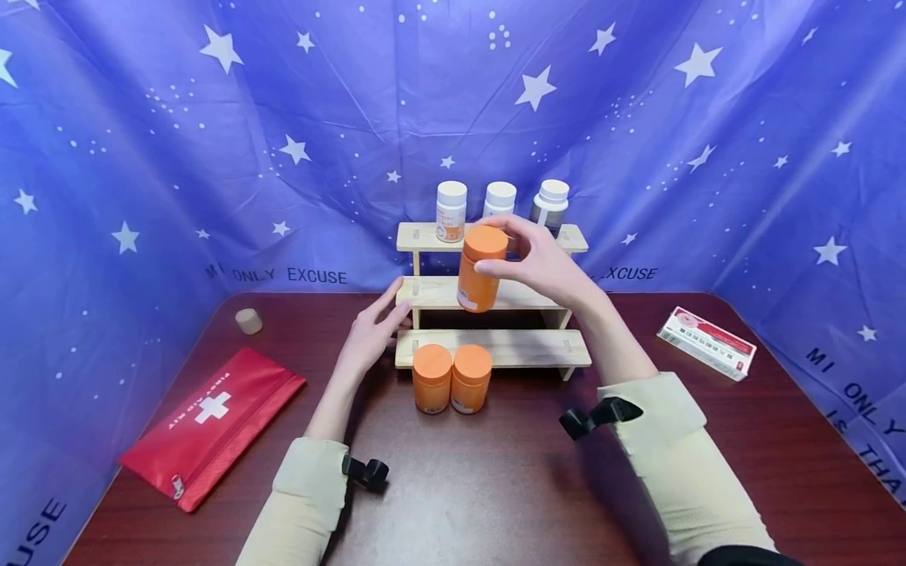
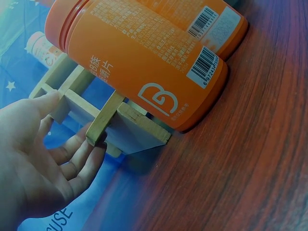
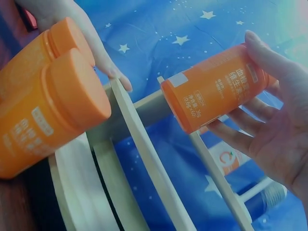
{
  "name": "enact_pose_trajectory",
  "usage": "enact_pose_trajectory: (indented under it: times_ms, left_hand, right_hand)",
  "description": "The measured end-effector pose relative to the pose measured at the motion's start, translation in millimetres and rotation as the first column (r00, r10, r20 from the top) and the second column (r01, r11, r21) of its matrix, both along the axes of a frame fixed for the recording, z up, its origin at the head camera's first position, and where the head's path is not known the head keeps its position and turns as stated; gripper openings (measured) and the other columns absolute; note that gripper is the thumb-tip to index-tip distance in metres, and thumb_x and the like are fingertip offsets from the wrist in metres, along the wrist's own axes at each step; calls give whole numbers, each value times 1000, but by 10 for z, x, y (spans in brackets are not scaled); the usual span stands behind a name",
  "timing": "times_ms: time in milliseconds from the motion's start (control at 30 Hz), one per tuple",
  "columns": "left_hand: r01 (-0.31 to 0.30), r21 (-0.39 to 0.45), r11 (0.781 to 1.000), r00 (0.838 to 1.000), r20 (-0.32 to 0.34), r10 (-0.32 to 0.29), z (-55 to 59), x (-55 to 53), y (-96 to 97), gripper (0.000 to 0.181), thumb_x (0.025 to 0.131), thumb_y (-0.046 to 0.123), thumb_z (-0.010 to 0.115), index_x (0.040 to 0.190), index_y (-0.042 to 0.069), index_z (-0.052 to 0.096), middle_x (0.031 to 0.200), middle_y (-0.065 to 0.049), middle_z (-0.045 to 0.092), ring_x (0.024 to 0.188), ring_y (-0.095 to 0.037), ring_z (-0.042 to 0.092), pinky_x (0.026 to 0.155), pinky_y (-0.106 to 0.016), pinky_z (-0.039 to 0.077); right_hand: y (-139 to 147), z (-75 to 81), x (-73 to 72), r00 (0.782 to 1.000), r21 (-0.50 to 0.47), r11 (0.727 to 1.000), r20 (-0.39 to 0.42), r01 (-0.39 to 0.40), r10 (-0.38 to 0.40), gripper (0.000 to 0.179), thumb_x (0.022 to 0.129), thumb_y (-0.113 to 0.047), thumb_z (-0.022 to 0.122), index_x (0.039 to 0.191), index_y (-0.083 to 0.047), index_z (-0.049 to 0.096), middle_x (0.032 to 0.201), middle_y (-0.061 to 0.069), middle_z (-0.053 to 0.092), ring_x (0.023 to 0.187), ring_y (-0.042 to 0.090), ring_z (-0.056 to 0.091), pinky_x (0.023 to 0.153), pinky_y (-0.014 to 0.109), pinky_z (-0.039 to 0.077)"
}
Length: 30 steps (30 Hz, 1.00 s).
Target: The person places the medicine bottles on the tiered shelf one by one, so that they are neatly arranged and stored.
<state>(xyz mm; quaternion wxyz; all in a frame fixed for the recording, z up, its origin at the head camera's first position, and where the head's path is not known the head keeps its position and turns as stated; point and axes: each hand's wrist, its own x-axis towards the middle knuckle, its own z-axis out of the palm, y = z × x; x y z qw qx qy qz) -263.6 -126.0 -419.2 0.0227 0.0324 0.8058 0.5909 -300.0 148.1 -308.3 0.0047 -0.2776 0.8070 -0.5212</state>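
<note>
My right hand grips an orange pill bottle near its lid, thumb on one side and fingers on the other. The bottle hangs upright, slightly tilted, overlapping the middle step of a three-step wooden display stand in the head view. With thumb and curled fingers my left hand holds the left end of that stand, about the middle step. Two more orange bottles stand side by side on the table before the lowest step. On the top step are several white-capped bottles; the right hand partly hides the middle one.
At the left lies a red first aid kit pouch, with a small beige cylinder beyond it. A red and white medicine box rests at the table's right. Blue starry cloth surrounds the dark wooden table.
</note>
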Motion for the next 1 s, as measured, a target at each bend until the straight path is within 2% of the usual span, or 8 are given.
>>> enact_pose_trajectory:
  times_ms: [233,267,500,767,1000]
  left_hand:
    - [6,18,1000,1000,7,-7,103,71,3,56,108,35,54,160,35,35,118,-31,71,114,-39,69,97,-56,57]
    - [6,22,1000,1000,10,-6,87,56,5,56,108,35,54,160,35,35,118,-31,71,114,-40,69,97,-57,57]
    - [-12,1,1000,999,-40,12,-238,-138,-45,55,103,54,55,154,51,37,114,-22,76,110,-31,72,91,-49,61]
    - [-12,-9,1000,999,-50,11,-255,-147,-44,55,103,55,55,155,51,37,113,-21,76,108,-30,73,89,-48,61]
    - [-12,-6,1000,999,-51,11,-258,-151,-41,55,103,54,54,155,50,37,113,-21,76,108,-30,73,89,-48,62]
  right_hand:
    - [-167,57,-120,1000,-24,1000,29,-1,2,52,89,-22,80,137,-19,62,131,4,68,122,20,66,102,38,55]
    - [-185,57,-131,1000,-24,1000,27,0,1,52,89,-23,81,137,-19,62,132,4,68,122,20,66,103,39,55]
    - [-278,8,-188,999,-65,998,33,4,-1,53,87,-21,83,136,-19,64,129,5,70,118,21,69,99,39,58]
    - [-337,-77,-243,998,-76,995,30,65,-63,54,84,-22,86,134,-19,66,128,4,70,115,21,70,99,41,58]
    - [-387,-187,-281,996,-99,992,25,83,-81,55,85,-15,85,135,-14,64,130,8,69,114,25,70,100,39,57]
